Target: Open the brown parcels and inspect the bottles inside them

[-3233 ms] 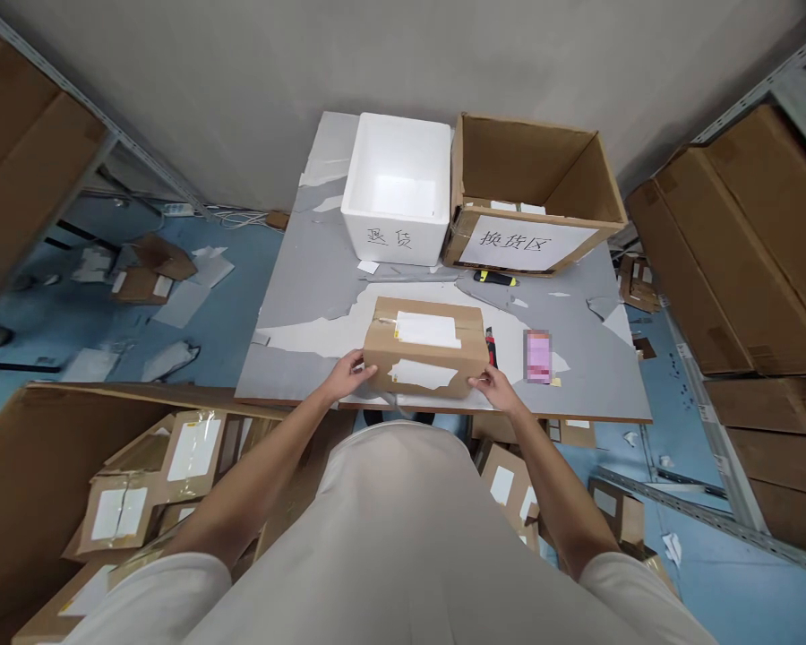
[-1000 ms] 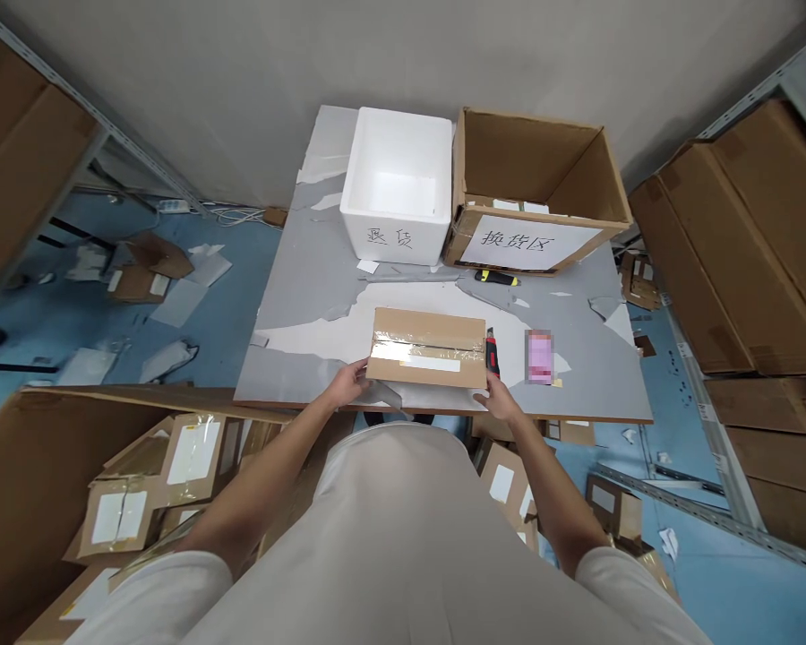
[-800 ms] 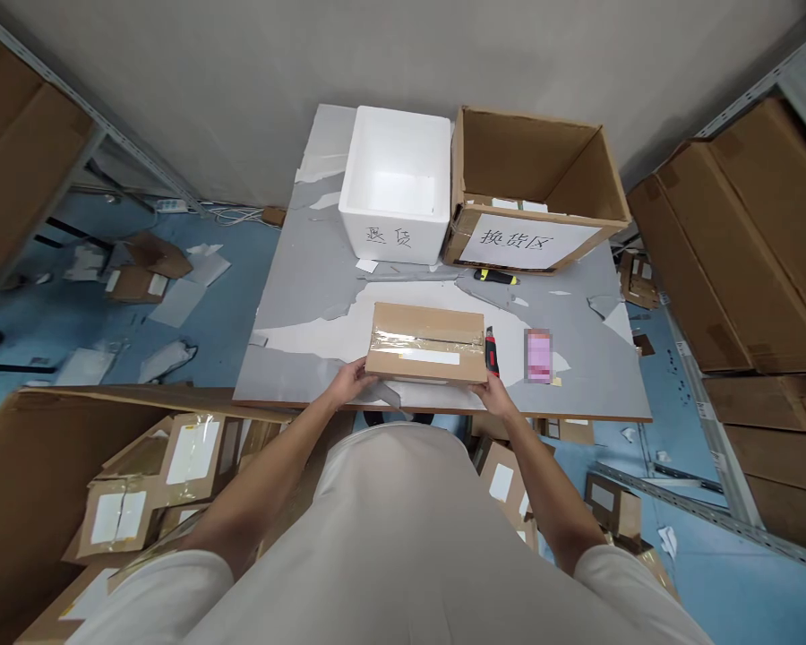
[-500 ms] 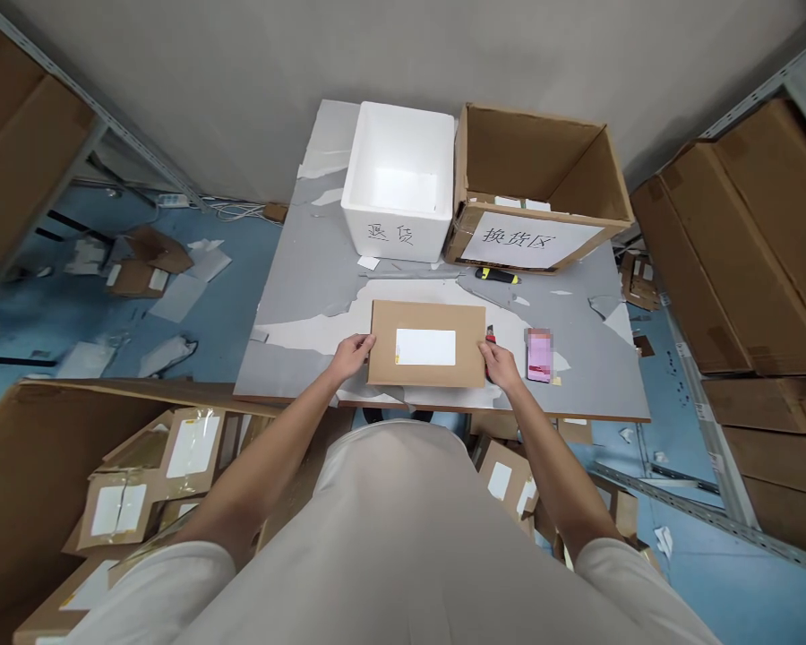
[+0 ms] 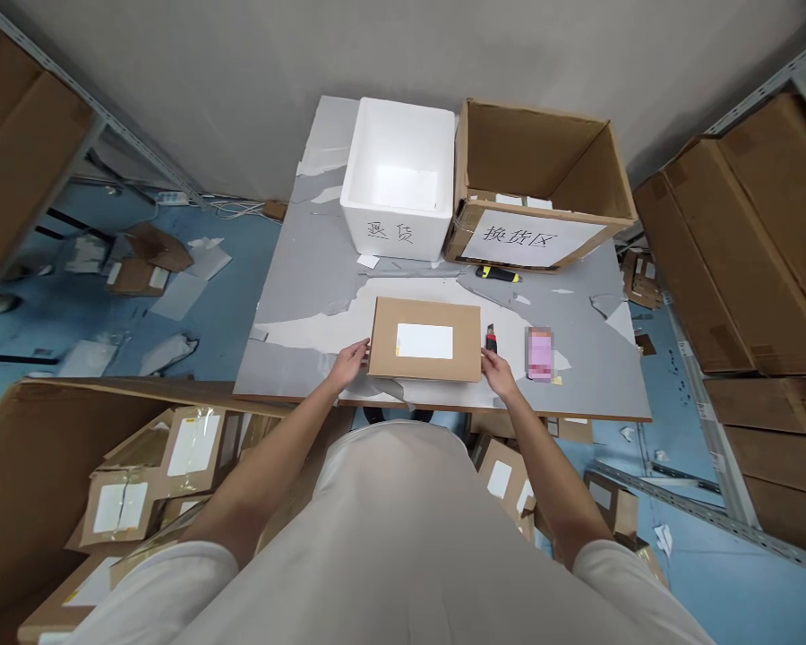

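A flat brown cardboard box [image 5: 382, 340] with a white label [image 5: 424, 341] on top lies near the front edge of the grey table [image 5: 288, 260]. My left hand [image 5: 350, 363] is at its left side, fingertips at the edge. At the right side, my right hand [image 5: 498, 371] has its fingers against the box's edge. Both hands hold the box between them. Just beyond my right hand lies a red and black cutter [image 5: 491, 338]. A pink phone [image 5: 539, 354], partly blurred, lies further right.
A white foam box [image 5: 398, 235] and an open carton [image 5: 544, 240], both with handwriting, stand at the back. A yellow and black cutter [image 5: 498, 274] lies before them. A large carton [image 5: 33, 466] of parcels stands at the lower left; stacked cartons [image 5: 732, 242] are at the right.
The box has turned slightly and its near edge has shifted a little away from me. My right hand has moved slightly down, and the red cutter shows more fully.
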`<act>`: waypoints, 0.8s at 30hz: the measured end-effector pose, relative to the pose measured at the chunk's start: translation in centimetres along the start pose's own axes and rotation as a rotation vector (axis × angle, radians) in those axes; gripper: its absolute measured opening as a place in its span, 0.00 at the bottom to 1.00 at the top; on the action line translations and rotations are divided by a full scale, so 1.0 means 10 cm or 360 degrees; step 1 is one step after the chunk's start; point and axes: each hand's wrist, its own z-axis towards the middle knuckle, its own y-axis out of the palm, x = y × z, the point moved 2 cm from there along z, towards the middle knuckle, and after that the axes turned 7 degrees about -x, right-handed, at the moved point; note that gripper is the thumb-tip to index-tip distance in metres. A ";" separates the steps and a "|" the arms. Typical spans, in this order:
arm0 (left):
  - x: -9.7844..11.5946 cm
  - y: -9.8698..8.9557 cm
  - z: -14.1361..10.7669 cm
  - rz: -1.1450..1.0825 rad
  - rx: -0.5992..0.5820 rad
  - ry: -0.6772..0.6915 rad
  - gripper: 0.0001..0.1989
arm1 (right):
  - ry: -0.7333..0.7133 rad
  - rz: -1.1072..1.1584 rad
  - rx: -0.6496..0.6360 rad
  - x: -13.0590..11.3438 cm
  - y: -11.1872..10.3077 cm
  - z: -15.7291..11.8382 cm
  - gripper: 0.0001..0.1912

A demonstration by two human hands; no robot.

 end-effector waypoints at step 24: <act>0.63 0.13 -0.41 0.0688 0.0142 0.0344 0.29 | -0.0184 -0.0731 0.0019 -0.78 -0.16 -0.20 0.31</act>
